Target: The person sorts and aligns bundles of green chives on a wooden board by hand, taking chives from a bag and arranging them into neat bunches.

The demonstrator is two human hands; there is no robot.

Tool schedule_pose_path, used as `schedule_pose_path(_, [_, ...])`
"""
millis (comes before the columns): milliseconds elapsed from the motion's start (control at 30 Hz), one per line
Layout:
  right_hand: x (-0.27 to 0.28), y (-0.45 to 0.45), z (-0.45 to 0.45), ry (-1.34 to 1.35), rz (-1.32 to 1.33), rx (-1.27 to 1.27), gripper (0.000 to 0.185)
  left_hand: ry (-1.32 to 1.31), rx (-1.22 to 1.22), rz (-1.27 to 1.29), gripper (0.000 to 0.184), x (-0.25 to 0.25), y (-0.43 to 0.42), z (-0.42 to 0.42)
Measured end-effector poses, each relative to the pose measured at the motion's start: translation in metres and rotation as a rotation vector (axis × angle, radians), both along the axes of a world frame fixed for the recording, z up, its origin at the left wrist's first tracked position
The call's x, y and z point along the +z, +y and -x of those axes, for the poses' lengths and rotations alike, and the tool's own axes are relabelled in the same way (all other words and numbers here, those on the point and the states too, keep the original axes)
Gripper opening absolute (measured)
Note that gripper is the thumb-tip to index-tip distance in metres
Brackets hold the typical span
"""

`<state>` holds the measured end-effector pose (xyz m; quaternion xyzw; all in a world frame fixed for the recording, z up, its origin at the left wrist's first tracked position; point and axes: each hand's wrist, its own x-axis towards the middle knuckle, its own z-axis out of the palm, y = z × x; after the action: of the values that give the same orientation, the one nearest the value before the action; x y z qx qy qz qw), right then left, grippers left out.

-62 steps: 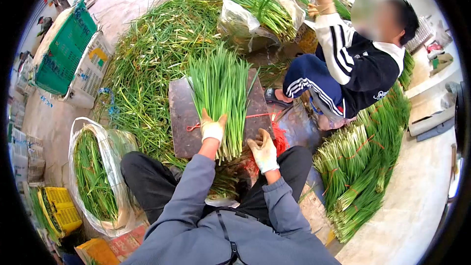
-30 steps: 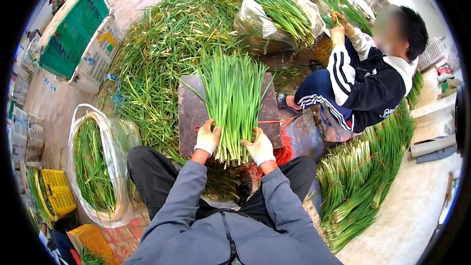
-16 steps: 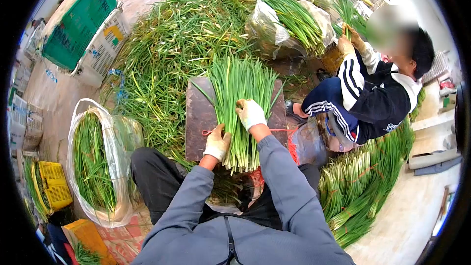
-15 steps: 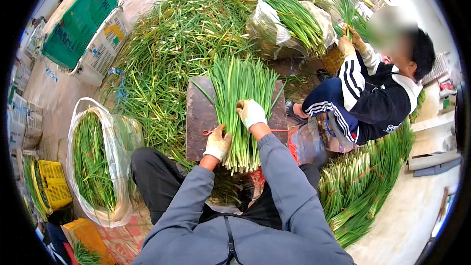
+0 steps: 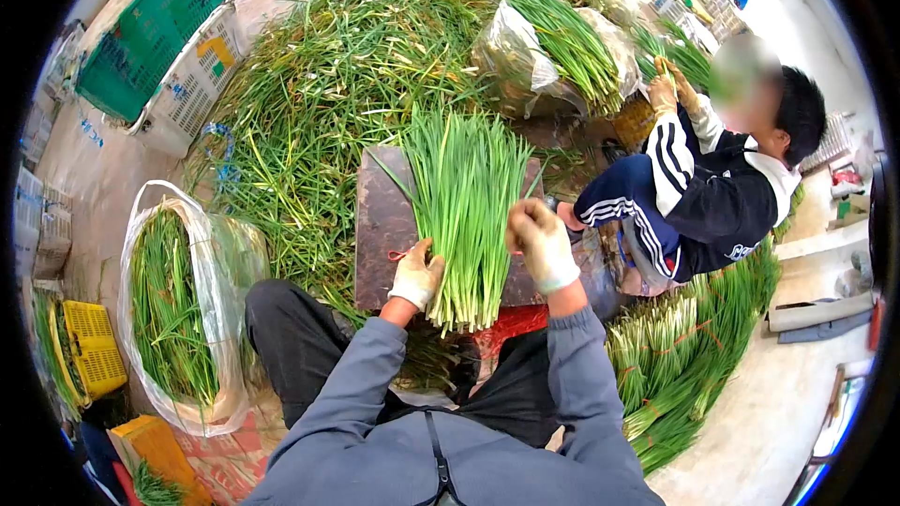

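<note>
A bundle of green chives (image 5: 469,197) with pale stalk ends toward me lies on a dark brown board (image 5: 382,215) in front of my knees. My left hand (image 5: 417,278), in a pale work glove, is closed against the left side of the stalks. A bit of red tie (image 5: 397,254) shows by its fingertips. My right hand (image 5: 544,242), also gloved, is raised just right of the bundle with its fingers curled. What they hold, if anything, I cannot make out.
A large heap of loose chives (image 5: 347,84) lies beyond the board. A plastic bag of chives (image 5: 173,309) stands left. At right a seated co-worker (image 5: 722,187) handles chives, near tied bundles (image 5: 670,356). Green (image 5: 155,33) and yellow crates (image 5: 97,347) stand at left.
My right hand has left the top of the chives and moved right, its fingers now curled. My left hand stays at the stalks. The co-worker's chives have been lowered.
</note>
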<state>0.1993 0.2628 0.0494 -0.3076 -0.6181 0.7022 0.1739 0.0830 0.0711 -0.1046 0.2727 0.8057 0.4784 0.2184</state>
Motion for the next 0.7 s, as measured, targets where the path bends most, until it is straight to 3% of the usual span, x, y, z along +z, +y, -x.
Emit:
schedule_pose_path(67, [0.057, -0.030, -0.015, -0.236, -0.078, 0.421, 0.015, -0.042, 0.009, 0.079, 0.058, 0.012, 0.002, -0.001])
schedule_pose_path(133, [0.059, -0.050, -0.020, -0.281, -0.371, 1.001, 0.016, -0.085, -0.003, 0.092, 0.067, 0.022, 0.005, 0.001])
schedule_pose_path(200, [0.029, -0.074, -0.026, -0.301, -0.464, 1.423, 0.020, -0.066, -0.019, 0.211, 0.077, 0.034, 0.007, 0.000])
schedule_pose_path(267, [0.027, -0.095, -0.015, -0.490, -0.621, 1.670, 0.023, -0.061, -0.038, 0.235, 0.084, 0.036, 0.010, 0.000])
schedule_pose_path(333, [0.035, -0.093, 0.008, -0.410, -0.728, 1.681, 0.021, 0.013, -0.099, 0.304, 0.087, 0.029, 0.011, -0.001])
schedule_pose_path(367, [0.024, -0.085, 0.027, -0.244, -0.815, 1.611, 0.020, 0.022, -0.117, 0.401, 0.081, 0.037, 0.015, -0.002])
schedule_pose_path(433, [0.015, -0.039, 0.084, 0.079, -1.147, 1.026, 0.028, 0.042, -0.090, 0.414, 0.080, 0.032, 0.017, -0.013])
schedule_pose_path(467, [0.023, -0.032, 0.100, -0.083, -1.192, 0.348, 0.042, 0.062, -0.069, 0.419, 0.079, 0.031, 0.020, -0.018])
schedule_pose_path(500, [0.029, -0.021, 0.114, 0.058, -1.230, 0.149, 0.045, -0.087, -0.089, 0.556, 0.082, 0.072, 0.024, -0.020])
schedule_pose_path(533, [0.032, -0.012, 0.120, 0.199, -1.246, -0.054, 0.049, 0.040, -0.102, 0.475, 0.083, 0.058, 0.020, -0.025])
schedule_pose_path(600, [0.024, -0.003, 0.104, -0.080, -0.952, 0.043, 0.049, 0.062, -0.125, 0.492, 0.084, 0.061, 0.019, -0.029])
schedule_pose_path(633, [-0.001, 0.015, 0.097, -0.261, -1.023, 0.120, 0.056, 0.051, -0.103, 0.462, 0.084, 0.060, 0.019, -0.031])
schedule_pose_path(667, [-0.025, 0.028, 0.091, -0.268, -1.026, 0.121, 0.056, 0.045, -0.106, 0.457, 0.084, 0.059, 0.019, -0.032])
schedule_pose_path(700, [-0.048, 0.040, 0.088, -0.352, -0.786, 0.160, 0.048, 0.025, -0.115, 0.475, 0.084, 0.059, 0.020, -0.031])
